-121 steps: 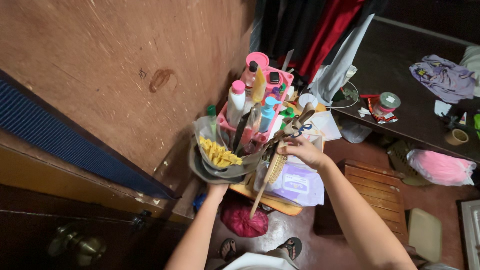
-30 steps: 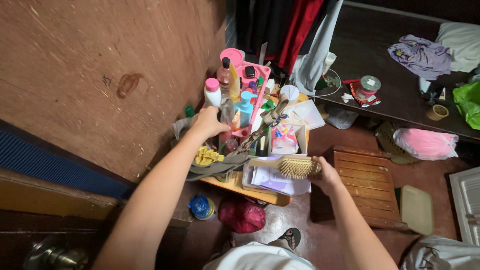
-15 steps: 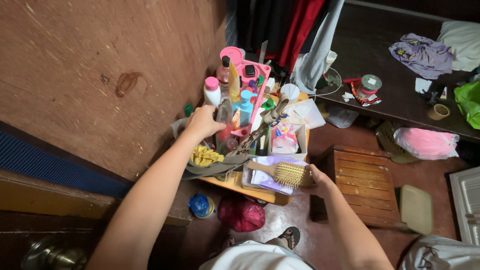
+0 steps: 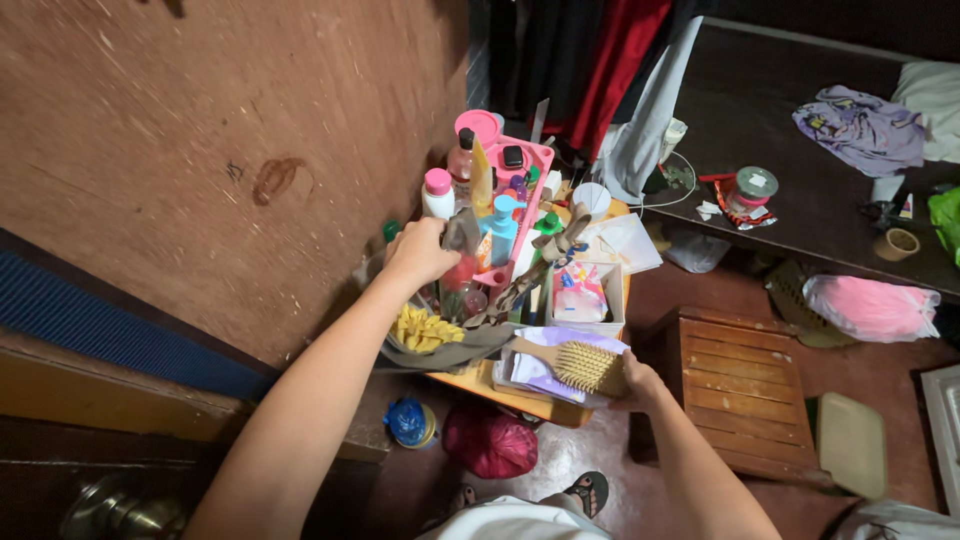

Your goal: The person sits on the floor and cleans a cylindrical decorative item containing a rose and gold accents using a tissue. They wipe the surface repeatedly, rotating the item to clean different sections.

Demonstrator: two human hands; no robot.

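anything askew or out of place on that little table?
Yes: the hairbrush, held in the right hand, lies on a lilac cloth that hangs over the table edge. A grey rag droops off the front beside yellow clips. The left hand is among crowded bottles.

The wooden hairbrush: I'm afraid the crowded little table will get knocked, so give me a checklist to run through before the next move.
1. Right hand has a grip on the wooden hairbrush: ok, fingers close around its head end.
2. Bristles face up: ok.
3. Brush sits over the lilac papers at the table's front: ok; touching them, cannot tell.
4. Left hand is steady among the bottles: ok; which item it grips, cannot tell.
5. Bottles in the pink caddy stand upright: ok.
6. Free spot on the small table: not ok, crowded.
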